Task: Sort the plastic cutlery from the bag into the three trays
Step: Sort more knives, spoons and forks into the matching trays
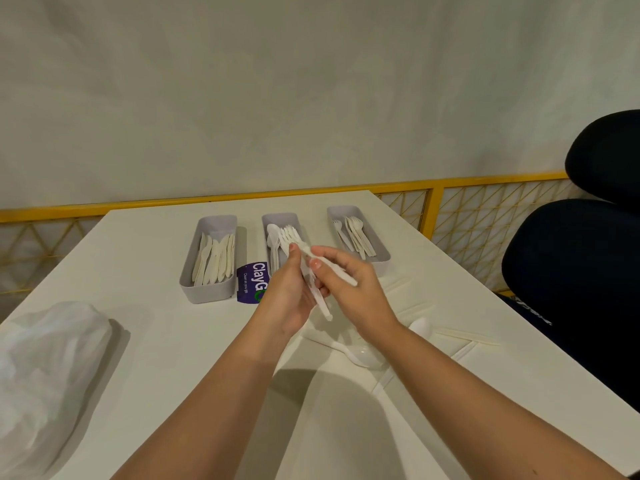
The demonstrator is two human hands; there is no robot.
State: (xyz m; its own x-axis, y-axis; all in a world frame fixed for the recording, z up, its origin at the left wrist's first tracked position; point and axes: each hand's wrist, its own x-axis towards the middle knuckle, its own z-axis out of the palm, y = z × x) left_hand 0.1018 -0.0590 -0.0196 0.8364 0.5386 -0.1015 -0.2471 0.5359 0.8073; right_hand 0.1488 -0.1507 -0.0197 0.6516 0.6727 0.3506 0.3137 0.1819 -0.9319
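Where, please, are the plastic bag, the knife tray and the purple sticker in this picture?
plastic bag (52, 368): head view, on its crumpled middle.
knife tray (207, 293): head view, on its near end wall.
purple sticker (250, 284): head view, on its visible middle.

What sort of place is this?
Probably a canteen or food court: a purple ClayGo "Clean as you go" card lies on the white table, beside trays of disposable cutlery, with a yellow railing behind.

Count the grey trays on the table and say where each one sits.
3. The left tray holds knives, beside the purple sticker. The middle tray, with spoons, is partly behind the left hand. The right tray holds forks.
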